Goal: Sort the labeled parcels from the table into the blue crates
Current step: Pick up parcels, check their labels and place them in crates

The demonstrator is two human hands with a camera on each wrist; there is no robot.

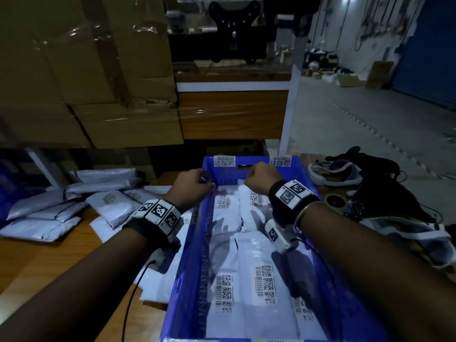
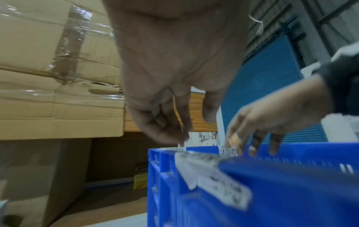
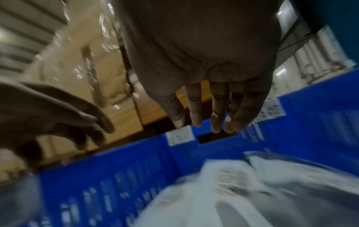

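- your left hand (image 1: pixel 191 186) hovers over the far left corner of the blue crate (image 1: pixel 190 255). its fingers are loosely curled; the left wrist view hints at a thin strip between thumb and forefinger, too small to identify, so treat the grip as unclear.
- your right hand (image 1: pixel 261 177) hangs just inside the crate's far wall, beside the handle slot (image 3: pixel 215 137). the right wrist view shows its fingers (image 3: pixel 215 116) nearly straight, pointing down, holding nothing.
- white labeled parcels (image 1: pixel 261 280) lie flat in the crate, barcodes up, probably so labels stay readable.
- more parcels (image 1: pixel 74 201) remain piled on the wooden table (image 1: pixel 37 262) left of the crate, so sorting is judged unfinished.
- both hands sit near the far rim, a position suited to shifting the crate or settling its load; which one cannot be told.
- the barcode stickers (image 1: pixel 224 161) on the rim likely identify the crate's destination.
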